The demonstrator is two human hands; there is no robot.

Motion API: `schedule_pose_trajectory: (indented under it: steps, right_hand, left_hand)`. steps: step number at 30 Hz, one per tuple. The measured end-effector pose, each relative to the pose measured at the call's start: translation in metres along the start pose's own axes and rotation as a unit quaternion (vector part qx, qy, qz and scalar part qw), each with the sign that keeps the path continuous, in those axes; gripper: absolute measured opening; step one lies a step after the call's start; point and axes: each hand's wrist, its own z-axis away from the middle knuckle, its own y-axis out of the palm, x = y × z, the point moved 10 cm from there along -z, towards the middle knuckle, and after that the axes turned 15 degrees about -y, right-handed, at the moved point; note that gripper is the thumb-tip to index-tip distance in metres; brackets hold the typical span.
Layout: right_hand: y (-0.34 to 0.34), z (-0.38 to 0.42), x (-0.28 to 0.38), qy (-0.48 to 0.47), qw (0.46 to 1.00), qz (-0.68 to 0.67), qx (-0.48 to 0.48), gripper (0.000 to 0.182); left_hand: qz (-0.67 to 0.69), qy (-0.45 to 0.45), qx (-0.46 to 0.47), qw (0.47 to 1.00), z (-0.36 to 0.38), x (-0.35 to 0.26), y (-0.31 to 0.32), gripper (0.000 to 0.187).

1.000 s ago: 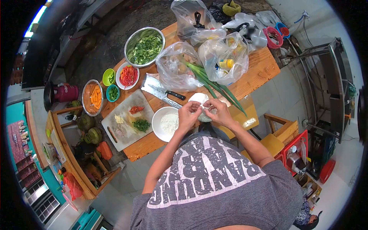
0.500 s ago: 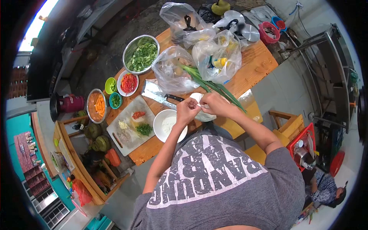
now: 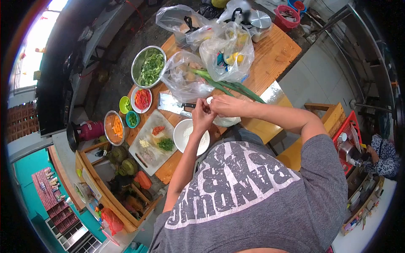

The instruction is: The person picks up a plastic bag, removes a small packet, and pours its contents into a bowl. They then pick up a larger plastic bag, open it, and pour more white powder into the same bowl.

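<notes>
My left hand (image 3: 203,114) and my right hand (image 3: 223,106) meet above the table's near edge, fingers pinched together. Between and behind them shows a small white item (image 3: 209,100), too hidden to name. Just below my left hand sits a white bowl (image 3: 180,134) with white powder. A black-handled knife (image 3: 185,105) lies close to my left hand, beside a cleaver blade (image 3: 168,102). Green onion stalks (image 3: 244,90) stretch out behind my right hand. Chopped red, green and pale heaps rest on the cutting board (image 3: 145,137) to the left.
Plastic bags (image 3: 185,78) crowd the table's (image 3: 278,50) back. Along its left stand a steel bowl of cut greens (image 3: 150,69), a plate of red strips (image 3: 143,100), small green and teal bowls, and a bowl of orange pieces (image 3: 117,126). Another person (image 3: 382,156) is at the far right.
The view has shifted, so the table items appear displaced. My hands remain together, with the right hand now covering more of the white item.
</notes>
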Motion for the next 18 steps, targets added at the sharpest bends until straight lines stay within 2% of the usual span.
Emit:
schedule_pose_trajectory:
  steps: [4, 6, 10, 12, 16, 18]
  right_hand:
    - [0.009, -0.004, -0.006, 0.015, 1.000, 0.000, 0.001, 0.020]
    - [0.012, 0.001, -0.012, 0.048, 0.999, -0.004, 0.008, 0.023]
    - [0.002, 0.011, -0.008, 0.051, 0.996, -0.046, -0.050, 0.028]
    - [0.007, 0.004, -0.006, 0.073, 0.994, -0.055, -0.061, 0.027]
    - [-0.007, 0.010, -0.006, 0.104, 0.976, -0.112, -0.155, 0.024]
    - [-0.006, 0.016, -0.010, 0.123, 0.966, -0.124, -0.193, 0.024]
  left_hand:
    - [0.041, -0.018, 0.009, 0.999, -0.003, 0.009, -0.001, 0.030]
    - [-0.007, -0.031, 0.009, 0.999, 0.000, 0.002, 0.001, 0.028]
    - [-0.109, -0.014, 0.015, 0.994, 0.006, -0.026, 0.003, 0.026]
    - [-0.083, -0.034, 0.035, 0.995, 0.005, -0.018, -0.003, 0.027]
    - [-0.086, -0.066, 0.045, 0.993, 0.000, -0.005, -0.003, 0.029]
    - [-0.022, -0.103, 0.080, 0.991, -0.005, 0.014, 0.001, 0.025]
